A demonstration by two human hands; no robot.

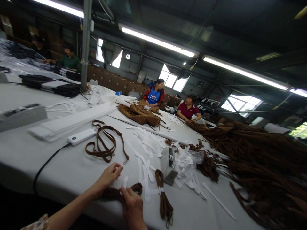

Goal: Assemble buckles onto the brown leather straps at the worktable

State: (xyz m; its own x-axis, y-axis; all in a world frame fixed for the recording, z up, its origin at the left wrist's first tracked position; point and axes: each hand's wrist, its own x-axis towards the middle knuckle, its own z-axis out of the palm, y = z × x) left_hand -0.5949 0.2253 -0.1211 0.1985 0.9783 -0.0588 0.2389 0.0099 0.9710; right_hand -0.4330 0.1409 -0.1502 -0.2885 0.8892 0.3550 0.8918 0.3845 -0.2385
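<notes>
My right hand [133, 204] presses on a coiled brown strap [137, 188] at the table's near edge, thumb and fingers closed on it. A short white paper strip [125, 182] sticks up from that coil. Just left of it, my left hand [110, 175] is raised with its fingers curled together; whatever they may pinch is too small to make out. To the right lies a brown strap bundle [163, 195] bound with a white band, metal clips at its lower end. A loose brown strap [105, 143] with clips lies beyond my left hand.
A tape dispenser [169, 166] stands among scattered white paper strips [146, 172]. A white device [81, 136] trails a black cable on the left. Brown straps [259, 156] pile up at right. Brown bags [140, 115] lie in front of a person in a blue apron [154, 95].
</notes>
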